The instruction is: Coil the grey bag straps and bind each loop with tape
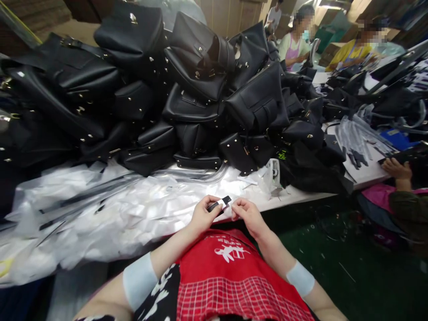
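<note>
My left hand (204,215) is closed around a small black strap piece (227,199) with a white band across it, held tilted above the table's front edge. Close beside it on the right, my right hand (248,213) has its thumb and fingertips pinched together. Whatever lies in that pinch, if anything, is too small to make out. Both hands are just above the red apron (230,249). A white tape dispenser (274,174) stands on the table to the right, beyond my right hand.
Black handbags (194,102) are piled high along the back. Crumpled white plastic wrapping (100,218) covers the table's left part. Plastic-wrapped straps (359,133) lie at the right. A co-worker's hand (397,169) rests at the right edge; other people sit farther back.
</note>
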A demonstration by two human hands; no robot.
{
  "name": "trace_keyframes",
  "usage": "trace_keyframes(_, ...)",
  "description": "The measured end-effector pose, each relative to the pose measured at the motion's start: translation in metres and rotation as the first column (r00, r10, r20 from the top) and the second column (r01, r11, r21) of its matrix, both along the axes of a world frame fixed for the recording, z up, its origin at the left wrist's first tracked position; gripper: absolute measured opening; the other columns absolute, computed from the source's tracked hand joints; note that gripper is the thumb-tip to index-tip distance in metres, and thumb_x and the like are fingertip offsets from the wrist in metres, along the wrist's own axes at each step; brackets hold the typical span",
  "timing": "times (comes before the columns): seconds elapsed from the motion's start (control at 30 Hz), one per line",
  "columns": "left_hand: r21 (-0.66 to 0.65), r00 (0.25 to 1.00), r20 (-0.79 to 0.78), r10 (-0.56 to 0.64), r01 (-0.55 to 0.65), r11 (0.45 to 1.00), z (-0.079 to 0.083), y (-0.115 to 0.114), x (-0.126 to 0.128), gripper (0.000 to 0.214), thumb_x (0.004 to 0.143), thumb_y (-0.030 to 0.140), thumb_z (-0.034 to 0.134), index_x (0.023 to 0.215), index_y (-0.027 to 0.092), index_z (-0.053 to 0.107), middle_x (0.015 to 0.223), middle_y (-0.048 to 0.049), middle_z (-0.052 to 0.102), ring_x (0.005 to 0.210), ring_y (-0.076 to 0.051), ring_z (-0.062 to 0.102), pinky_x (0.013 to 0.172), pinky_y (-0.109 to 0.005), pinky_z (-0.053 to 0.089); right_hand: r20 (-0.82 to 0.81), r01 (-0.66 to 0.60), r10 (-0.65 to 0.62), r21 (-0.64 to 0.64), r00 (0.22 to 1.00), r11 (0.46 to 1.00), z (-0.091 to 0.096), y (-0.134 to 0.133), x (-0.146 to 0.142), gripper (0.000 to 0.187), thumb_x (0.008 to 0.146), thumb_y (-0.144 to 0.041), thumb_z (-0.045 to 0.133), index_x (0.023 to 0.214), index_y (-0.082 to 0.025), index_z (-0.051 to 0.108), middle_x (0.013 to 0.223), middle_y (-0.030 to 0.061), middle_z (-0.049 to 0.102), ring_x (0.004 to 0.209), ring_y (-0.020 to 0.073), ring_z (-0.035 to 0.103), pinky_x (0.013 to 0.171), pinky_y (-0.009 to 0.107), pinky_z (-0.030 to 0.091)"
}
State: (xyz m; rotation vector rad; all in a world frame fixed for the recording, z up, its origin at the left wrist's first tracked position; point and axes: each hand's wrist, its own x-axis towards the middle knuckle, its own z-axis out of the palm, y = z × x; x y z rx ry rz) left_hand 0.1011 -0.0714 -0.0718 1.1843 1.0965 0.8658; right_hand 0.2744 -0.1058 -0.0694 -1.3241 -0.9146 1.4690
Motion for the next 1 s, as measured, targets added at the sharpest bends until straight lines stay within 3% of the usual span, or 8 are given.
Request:
trace_keyframes(0.17, 0.080, 1.000, -0.002, 0.001, -0.001, 0.997, 0.000, -0.001, -0.030, 0.025, 0.077, 0.034, 0.067, 0.091, 0.015, 0.061, 0.081, -0.0020, 0.066, 0.072, -0.013, 0.059, 0.068, -0.024, 0.046, -0.077, -0.055, 0.052, -0.041, 0.996, 0.998, 0.010, -0.004, -0.052, 0.037, 0.069, -0.050, 0.073, 0.070, -0.017, 0.055, 0.051, -0.0037, 0.058, 0.046, 0.0086, 0.051, 0.051, 0.022, 0.043)
trace_keyframes(0.37, 0.137, 0.999, -0.042, -0.002, 0.008, 0.991, 0.006, -0.002, -0.053, 0.022, 0.077, 0.033, 0.066, 0.090, 0.015, 0.061, 0.083, -0.0031, 0.066, 0.076, -0.015, 0.060, 0.072, -0.026, 0.047, -0.029, -0.041, 0.038, -0.095, 0.999, 0.995, 0.006, 0.001, -0.071, 0.040, 0.066, -0.051, 0.075, 0.069, -0.016, 0.055, 0.051, -0.0035, 0.060, 0.043, 0.0081, 0.051, 0.048, 0.021, 0.042)
trace_keyframes(0.53, 0.107, 1.000, 0.004, -0.030, 0.029, 0.994, 0.008, 0.001, -0.064, 0.025, 0.079, 0.037, 0.062, 0.092, 0.016, 0.062, 0.085, -0.0043, 0.067, 0.078, -0.017, 0.061, 0.072, -0.027, 0.048, -0.017, -0.020, 0.018, -0.124, 1.000, 0.992, 0.006, 0.004, -0.084, 0.042, 0.064, -0.053, 0.075, 0.068, -0.016, 0.054, 0.049, -0.0038, 0.059, 0.041, 0.0079, 0.050, 0.046, 0.021, 0.039)
trace_keyframes(0.67, 0.106, 0.994, -0.073, 0.077, -0.069, 0.992, 0.005, 0.005, -0.065, 0.029, 0.077, 0.045, 0.064, 0.084, 0.017, 0.063, 0.078, -0.0042, 0.068, 0.074, -0.019, 0.062, 0.069, -0.027, 0.049, -0.113, -0.065, 0.050, -0.137, 0.992, 0.988, 0.005, 0.006, -0.090, 0.046, 0.061, -0.055, 0.076, 0.074, -0.015, 0.058, 0.057, -0.0013, 0.064, 0.049, 0.0098, 0.057, 0.053, 0.023, 0.043)
trace_keyframes(0.77, 0.182, 0.974, -0.155, 0.166, -0.137, 0.974, 0.005, 0.008, -0.063, 0.029, 0.077, 0.048, 0.062, 0.077, 0.019, 0.063, 0.074, -0.0038, 0.068, 0.072, -0.021, 0.062, 0.069, -0.029, 0.050, -0.195, -0.092, 0.065, -0.132, 0.979, 0.987, 0.005, 0.009, -0.092, 0.053, 0.053, -0.055, 0.081, 0.079, -0.013, 0.063, 0.066, 0.0026, 0.068, 0.057, 0.0122, 0.062, 0.059, 0.025, 0.045)
trace_keyframes(0.87, 0.317, 0.963, -0.226, 0.146, -0.069, 0.946, 0.007, 0.011, -0.060, 0.026, 0.077, 0.049, 0.061, 0.077, 0.022, 0.065, 0.074, -0.0025, 0.068, 0.070, -0.021, 0.062, 0.069, -0.029, 0.050, -0.204, -0.038, 0.012, -0.122, 0.979, 0.992, 0.004, 0.015, -0.092, 0.053, 0.051, -0.056, 0.081, 0.077, -0.012, 0.065, 0.063, 0.0029, 0.065, 0.056, 0.0125, 0.061, 0.058, 0.024, 0.043)
trace_keyframes(1.0, 0.499, 0.974, -0.212, 0.084, 0.034, 0.866, 0.004, 0.014, -0.047, 0.023, 0.078, 0.048, 0.060, 0.078, 0.026, 0.066, 0.085, -0.0035, 0.068, 0.081, -0.022, 0.063, 0.078, -0.031, 0.052, -0.163, 0.105, -0.124, -0.121, 0.979, 0.987, 0.003, 0.020, -0.083, 0.039, 0.056, -0.047, 0.080, 0.068, -0.012, 0.068, 0.053, 0.0003, 0.058, 0.047, 0.0106, 0.053, 0.051, 0.023, 0.037)
